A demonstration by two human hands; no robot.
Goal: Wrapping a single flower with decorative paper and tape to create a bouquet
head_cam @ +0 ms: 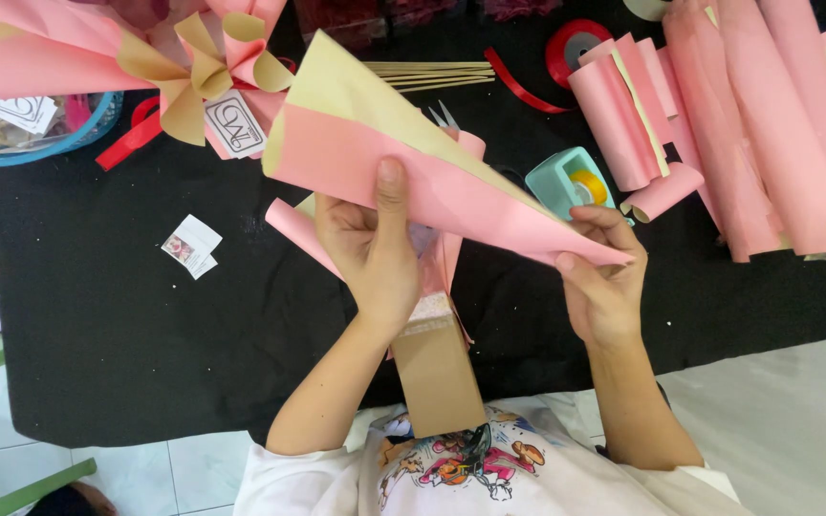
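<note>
My left hand (372, 250) grips the middle of a pink and tan paper sheet (365, 143) folded into a cone shape, thumb on top. My right hand (602, 277) pinches the cone's pointed right tip. Under the sheet lies more pink paper (291, 222) around a brown cardboard base (437, 368) that rests against my body. Both hands hold the sheet above a black cloth (126, 315).
Rolled pink paper sheets (767, 115) lie at the right. A teal tape dispenser (571, 182), red ribbon spool (576, 43), thin sticks (432, 75) and scissors (445, 117) sit behind. A finished pink bouquet wrap (184, 67) and small printed cards (191, 245) lie at the left.
</note>
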